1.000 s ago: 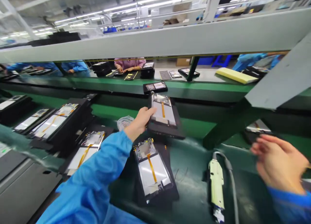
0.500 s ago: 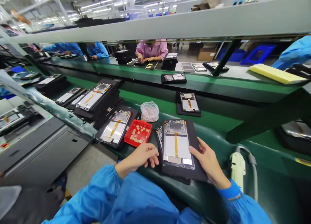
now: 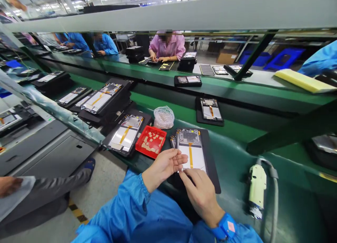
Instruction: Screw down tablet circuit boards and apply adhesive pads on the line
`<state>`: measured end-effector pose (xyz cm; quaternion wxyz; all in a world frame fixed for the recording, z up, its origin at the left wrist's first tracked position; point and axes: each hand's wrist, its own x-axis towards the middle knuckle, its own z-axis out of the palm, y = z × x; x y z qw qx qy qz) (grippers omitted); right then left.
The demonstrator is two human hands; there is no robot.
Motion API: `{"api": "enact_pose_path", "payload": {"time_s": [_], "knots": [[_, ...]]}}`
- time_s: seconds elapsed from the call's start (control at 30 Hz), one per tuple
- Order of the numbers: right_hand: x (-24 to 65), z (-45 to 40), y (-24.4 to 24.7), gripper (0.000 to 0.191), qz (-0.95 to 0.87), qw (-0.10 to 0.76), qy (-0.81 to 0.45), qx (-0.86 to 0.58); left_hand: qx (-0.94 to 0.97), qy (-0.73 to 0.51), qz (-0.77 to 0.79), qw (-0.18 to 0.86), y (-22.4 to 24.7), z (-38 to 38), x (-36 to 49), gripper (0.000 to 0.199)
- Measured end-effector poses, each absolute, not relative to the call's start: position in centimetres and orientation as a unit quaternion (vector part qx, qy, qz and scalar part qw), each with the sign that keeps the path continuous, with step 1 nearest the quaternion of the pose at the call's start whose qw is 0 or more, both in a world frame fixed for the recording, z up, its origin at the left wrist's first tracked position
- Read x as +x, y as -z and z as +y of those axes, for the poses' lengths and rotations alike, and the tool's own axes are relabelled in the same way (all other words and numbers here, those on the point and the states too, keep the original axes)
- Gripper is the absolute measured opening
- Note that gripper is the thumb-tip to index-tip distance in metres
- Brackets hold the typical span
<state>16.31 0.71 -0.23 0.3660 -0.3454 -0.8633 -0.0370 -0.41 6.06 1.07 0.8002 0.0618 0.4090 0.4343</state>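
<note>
The left hand (image 3: pixel 163 172), palm turned upward, and the right hand (image 3: pixel 201 197), palm downward, are both partly closed, with their fingers extended toward one another. The left fingertips (image 3: pixel 183 159) and right fingertips (image 3: pixel 185 173) are close together just above the lower part of the open tablet assembly (image 3: pixel 191 155), a rectangular silver-and-white unit with exposed circuitry at its top and a narrow orange flexible cable (image 3: pixel 190 155) running down its centre. Whether either hand has hold of a small item at this point cannot be determined; the contact area is too small and partly hidden. The assembly lies flat on a black rectangular tray (image 3: pixel 212 165), tilted slightly in the view, and a narrow second panel (image 3: pixel 172 142) protrudes beside its upper left edge. A blue wrist strap with a pink tag (image 3: pixel 225 227) encircles the right wrist, and a blue smock sleeve (image 3: pixel 123 213) covers the left arm. To the left of the tray stands a shallow red plastic tray holding beige pieces (image 3: pixel 151 142), with a clear plastic bag (image 3: pixel 163 117) behind it. A white handheld electric screwdriver with a grey cable (image 3: pixel 257 186) lies to the right on the dark green tabletop (image 3: pixel 231 158). Further tablet units on black trays (image 3: pixel 126 136) occupy the same tabletop. A co-worker in a pink smock (image 3: pixel 167 45) sits at the opposite bench.
</note>
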Motion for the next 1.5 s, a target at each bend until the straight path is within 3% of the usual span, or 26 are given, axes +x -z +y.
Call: {"api": "enact_pose_path", "payload": {"time_s": [0.1,0.23,0.37,0.5,0.77,0.87,1.13,1.5], "knots": [[16.5,1.4,0.1,0.027,-0.865,0.380,0.025,-0.326,0.069,-0.431,0.407,0.802,-1.9,6.2,-0.5,0.020],[17.1,2.2,-0.2,0.012,-0.749,0.444,-0.185,-0.457,0.148,-0.429,0.419,0.786,-2.8,5.6,-1.4,0.022],[17.4,3.2,-1.0,0.025,-0.463,0.469,-0.494,-0.566,0.368,-0.458,0.565,0.579,-2.8,3.2,-2.1,0.019],[16.8,3.7,-1.7,0.037,-0.321,0.455,-0.642,-0.527,0.583,-0.408,0.581,0.394,-2.6,1.0,-0.7,0.015],[15.2,2.9,-1.1,0.046,-0.246,0.463,-0.681,-0.512,0.634,-0.375,0.604,0.304,-2.1,0.7,0.5,0.019],[14.9,2.7,-0.7,0.041,-0.241,0.457,-0.689,-0.509,0.635,-0.376,0.606,0.297,-1.8,0.5,0.2,0.020],[13.9,2.0,-1.3,0.043,-0.236,0.434,-0.700,-0.515,0.617,-0.363,0.620,0.321,-1.8,0.3,0.1,0.020],[11.6,0.6,0.3,0.038,-0.267,0.523,-0.601,-0.542,0.571,-0.381,0.618,0.383,-2.8,0.4,-0.4,0.019]]}}
